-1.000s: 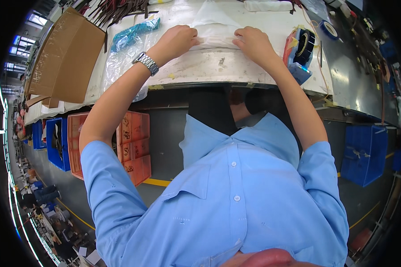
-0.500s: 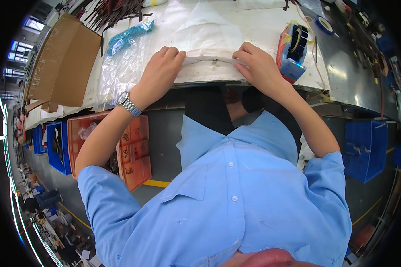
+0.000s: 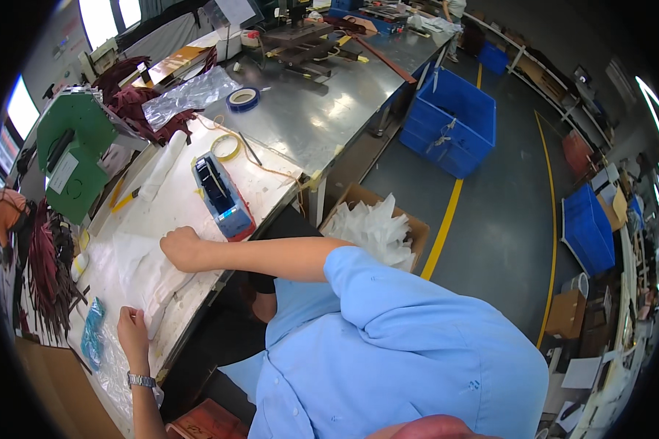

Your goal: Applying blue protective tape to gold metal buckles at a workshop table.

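A thin white sheet (image 3: 143, 271), paper or film I cannot tell, lies folded over on the table between my hands. My right hand (image 3: 185, 250) is closed in a fist at its far end, gripping the edge. At its near end, my left hand (image 3: 132, 333) has its fingers curled against the sheet's edge; the fingertips are partly hidden. A metal-band watch is on my left wrist. Just beyond my right hand stands a blue and red tape dispenser (image 3: 223, 197) with a dark roll. A teal plastic packet (image 3: 92, 333) and clear plastic film (image 3: 113, 373) lie beside my left hand.
A yellow tape roll (image 3: 227, 146) and a blue tape roll (image 3: 242, 99) lie past the dispenser. Dark red strips (image 3: 47, 271) hang at the table's far side near a green machine part (image 3: 73, 157). On the floor are a carton of white scraps (image 3: 373, 230) and a blue bin (image 3: 450, 121).
The view has swung to the right, bringing the metal bench, aisle and bins into sight. My hands stay at the white sheet's two ends, the right now closed in a fist.
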Demonstrator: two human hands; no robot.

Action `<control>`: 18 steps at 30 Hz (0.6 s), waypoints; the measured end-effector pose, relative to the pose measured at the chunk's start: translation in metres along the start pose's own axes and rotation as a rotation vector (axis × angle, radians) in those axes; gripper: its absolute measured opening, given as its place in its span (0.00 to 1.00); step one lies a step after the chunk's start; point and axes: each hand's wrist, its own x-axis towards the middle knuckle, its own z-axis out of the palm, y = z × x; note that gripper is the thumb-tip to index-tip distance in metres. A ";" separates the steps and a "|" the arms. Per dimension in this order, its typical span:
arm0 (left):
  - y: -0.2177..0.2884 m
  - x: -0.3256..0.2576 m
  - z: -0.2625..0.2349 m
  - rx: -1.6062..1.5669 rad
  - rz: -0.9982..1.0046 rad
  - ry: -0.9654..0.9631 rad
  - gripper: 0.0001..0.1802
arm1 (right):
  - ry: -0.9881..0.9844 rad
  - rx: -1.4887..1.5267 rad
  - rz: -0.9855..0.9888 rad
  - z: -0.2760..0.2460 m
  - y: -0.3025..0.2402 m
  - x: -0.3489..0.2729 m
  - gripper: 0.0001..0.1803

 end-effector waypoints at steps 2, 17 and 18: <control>-0.005 0.003 0.004 0.004 0.013 0.001 0.12 | 0.081 0.046 -0.029 0.002 0.001 -0.005 0.13; 0.020 0.002 0.011 0.081 0.116 0.092 0.10 | 0.348 0.287 -0.158 0.008 -0.008 -0.026 0.17; 0.023 -0.001 0.014 0.124 0.252 0.238 0.09 | 0.402 0.302 -0.179 0.012 -0.009 -0.021 0.17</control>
